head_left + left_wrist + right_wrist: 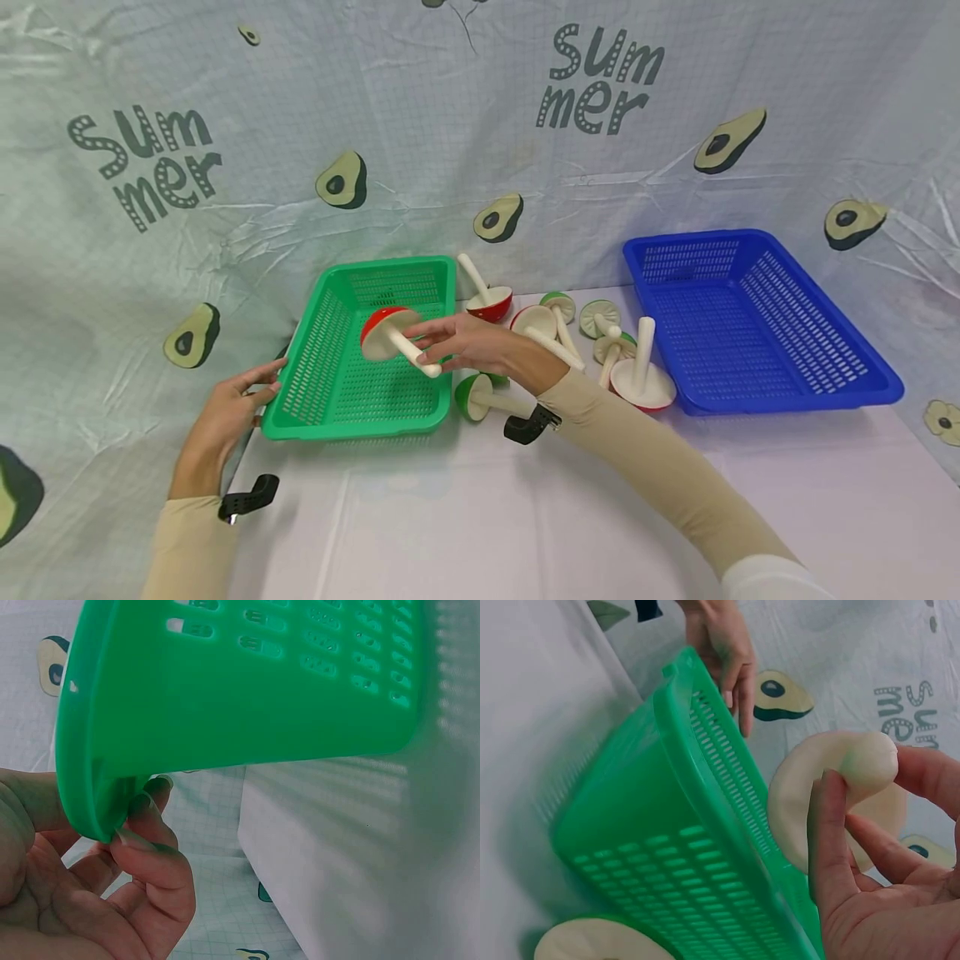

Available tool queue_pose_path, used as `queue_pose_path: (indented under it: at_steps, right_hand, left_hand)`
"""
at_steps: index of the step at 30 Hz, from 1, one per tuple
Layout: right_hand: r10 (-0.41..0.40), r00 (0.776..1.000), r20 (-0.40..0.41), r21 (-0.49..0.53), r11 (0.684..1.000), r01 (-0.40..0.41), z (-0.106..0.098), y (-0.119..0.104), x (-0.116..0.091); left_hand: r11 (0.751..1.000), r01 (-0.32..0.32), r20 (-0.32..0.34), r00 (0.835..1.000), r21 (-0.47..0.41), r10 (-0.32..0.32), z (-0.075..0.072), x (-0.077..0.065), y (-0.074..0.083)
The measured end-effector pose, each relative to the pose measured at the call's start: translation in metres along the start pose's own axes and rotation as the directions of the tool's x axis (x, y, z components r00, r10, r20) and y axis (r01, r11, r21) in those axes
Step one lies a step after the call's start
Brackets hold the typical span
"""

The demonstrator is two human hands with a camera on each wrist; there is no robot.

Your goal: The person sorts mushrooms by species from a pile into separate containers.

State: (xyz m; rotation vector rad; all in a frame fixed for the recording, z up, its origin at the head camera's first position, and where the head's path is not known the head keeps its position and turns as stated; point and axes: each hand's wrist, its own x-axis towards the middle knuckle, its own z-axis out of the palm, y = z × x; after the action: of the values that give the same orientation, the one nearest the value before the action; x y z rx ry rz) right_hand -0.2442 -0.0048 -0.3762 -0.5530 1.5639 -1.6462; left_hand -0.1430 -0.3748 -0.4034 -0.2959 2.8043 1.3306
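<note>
Cloth (420, 100) is hanging behind the desk (465, 525). A blue basket (750, 342) is standing right of the right hand (472, 343); the left hand (228, 412) is pinching the rim of a green basket (352, 432) beside it. Loose mushrooms (641, 385) are lying near the right hand, which is gripping a red-capped mushroom (390, 338) by its stem above the green basket.

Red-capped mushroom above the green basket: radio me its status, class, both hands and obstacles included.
Right hand pinching red-capped mushroom by its stem, above green basket. Left hand gripping basket's rim. Nothing visibly between mushroom and basket.
</note>
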Motion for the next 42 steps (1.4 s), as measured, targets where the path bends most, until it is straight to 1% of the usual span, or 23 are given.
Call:
queue_pose_path:
  at_steps: [10, 22, 29, 35, 39, 42]
  right_hand:
    - [0.037, 0.999, 0.022, -0.009, 0.999, -0.036, 0.010, 0.003, 0.017]
    - [0.078, 0.996, 0.051, 0.051, 0.995, -0.081, 0.019, 0.006, 0.025]
    - [0.101, 0.993, 0.065, 0.016, 0.995, -0.102, 0.025, 0.007, 0.029]
    - [0.129, 0.990, 0.060, -0.020, 0.992, -0.128, 0.030, 0.009, 0.032]
    - [0.124, 0.990, 0.061, -0.003, 0.992, -0.124, 0.032, 0.008, 0.034]
    - [0.109, 0.993, 0.040, -0.054, 0.993, -0.106, 0.031, 0.005, 0.033]
  left_hand:
    - [1.000, 0.014, 0.014, 1.000, -0.021, -0.014, 0.000, -0.002, 0.002]
    - [0.999, 0.032, 0.024, 0.999, -0.014, -0.032, 0.000, -0.002, 0.000]
    - [0.999, 0.031, 0.029, 0.999, -0.024, -0.031, 0.000, -0.003, 0.000]
    - [0.999, 0.035, 0.017, 0.999, -0.024, -0.034, 0.001, -0.003, 0.001]
    - [0.999, 0.037, 0.009, 0.999, -0.022, -0.036, 0.001, -0.003, 0.001]
    - [0.999, 0.035, 0.011, 0.999, -0.021, -0.035, 0.000, -0.002, 0.002]
